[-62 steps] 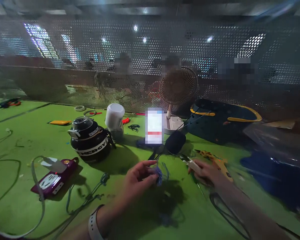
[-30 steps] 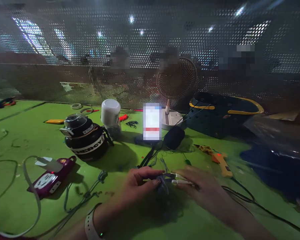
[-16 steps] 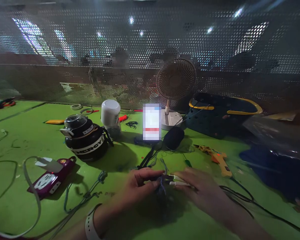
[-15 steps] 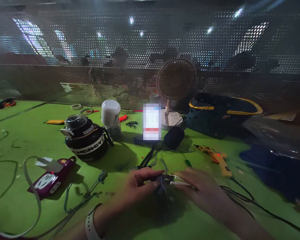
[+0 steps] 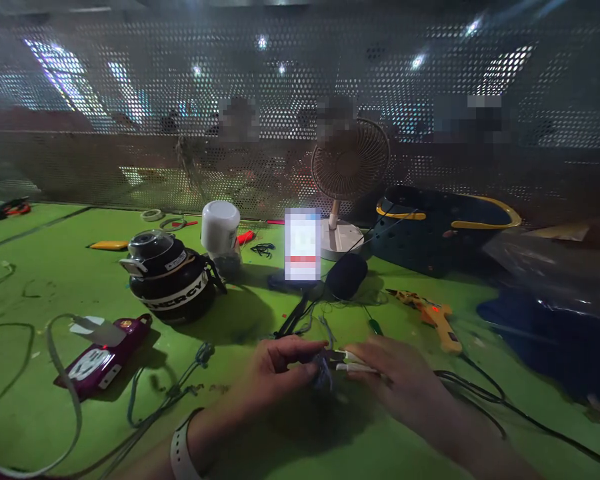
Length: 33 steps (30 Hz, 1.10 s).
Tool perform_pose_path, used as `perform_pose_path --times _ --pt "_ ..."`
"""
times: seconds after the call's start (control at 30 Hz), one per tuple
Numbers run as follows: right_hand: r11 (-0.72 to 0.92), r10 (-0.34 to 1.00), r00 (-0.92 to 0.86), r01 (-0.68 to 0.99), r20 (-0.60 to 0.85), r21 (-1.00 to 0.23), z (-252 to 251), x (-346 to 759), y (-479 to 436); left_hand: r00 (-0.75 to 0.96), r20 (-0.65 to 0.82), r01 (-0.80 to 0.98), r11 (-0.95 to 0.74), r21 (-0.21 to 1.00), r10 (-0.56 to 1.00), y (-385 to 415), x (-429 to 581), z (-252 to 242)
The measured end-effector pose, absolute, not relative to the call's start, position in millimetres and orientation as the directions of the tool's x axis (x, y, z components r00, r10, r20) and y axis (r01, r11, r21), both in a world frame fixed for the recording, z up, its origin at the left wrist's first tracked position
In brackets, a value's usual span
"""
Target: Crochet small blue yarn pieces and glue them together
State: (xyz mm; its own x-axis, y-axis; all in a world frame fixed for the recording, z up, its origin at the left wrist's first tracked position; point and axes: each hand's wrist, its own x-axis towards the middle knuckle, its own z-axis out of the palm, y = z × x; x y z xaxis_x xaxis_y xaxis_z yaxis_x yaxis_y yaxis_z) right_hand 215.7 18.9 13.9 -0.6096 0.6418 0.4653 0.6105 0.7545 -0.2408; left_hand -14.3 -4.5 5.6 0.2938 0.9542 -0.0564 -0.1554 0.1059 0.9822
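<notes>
Between the thumb and fingers of my left hand [image 5: 285, 367] is a small bunch of blue-grey yarn [image 5: 323, 375], its loose strands hanging down. My right hand [image 5: 397, 377] is closed around white-handled thread snips [image 5: 353, 365]. Their dark blades point left and meet the yarn, but whether they are cutting it I cannot tell. A ball of dark yarn [image 5: 347, 275] lies beyond my hands, with thin threads around it. Just past my right fingers is a tool with a green handle [image 5: 375, 327].
A glue gun [image 5: 443, 323] with its cable is at right, near a dark basket [image 5: 415, 243]. A lit phone [image 5: 303, 247] stands before a fan [image 5: 350, 160]. On the left are a black bottle [image 5: 173, 283], a purple power strip [image 5: 105, 357] and cords.
Almost nothing differs. The snips and my right hand have shifted very slightly left, as has the whole view. Both hands keep their hold.
</notes>
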Motion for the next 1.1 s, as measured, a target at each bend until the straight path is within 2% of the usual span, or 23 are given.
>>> perform_pose_path --times 0.4,0.47,0.53,0.63,0.7,0.83,0.93,1.0,1.1 --pt "0.737 0.653 -0.588 0.638 0.476 -0.223 12 215 19 0.302 -0.062 -0.148 0.111 0.983 0.951 -5 -14 2" --pt "0.730 0.669 -0.577 0.629 0.469 -0.268 16 216 18 0.291 -0.059 -0.150 0.106 0.983 0.955 -5 -14 3" --pt "0.707 0.705 -0.558 0.601 0.438 -0.374 23 216 16 0.253 -0.067 -0.178 0.115 0.977 0.965 -4 -13 4" --pt "0.634 0.766 -0.534 0.540 0.357 -0.554 31 215 10 0.142 -0.095 -0.254 0.129 0.959 0.985 -3 -12 7" --pt "0.578 0.794 -0.540 0.532 0.278 -0.618 34 214 7 0.059 -0.098 -0.295 0.112 0.949 0.993 -3 -11 9" --pt "0.485 0.830 -0.537 0.561 0.152 -0.671 30 209 7 -0.053 -0.076 -0.322 0.055 0.945 0.996 -3 -9 12" --pt "0.448 0.847 -0.517 0.568 0.124 -0.690 25 207 10 -0.041 -0.079 -0.325 0.061 0.944 0.996 -4 -8 11" --pt "0.448 0.856 -0.495 0.572 0.147 -0.687 23 206 12 -0.006 -0.092 -0.337 0.085 0.938 0.996 -4 -8 10" --pt "0.500 0.854 -0.451 0.576 0.259 -0.647 18 206 13 0.050 -0.103 -0.365 0.115 0.924 0.993 -5 -8 8"
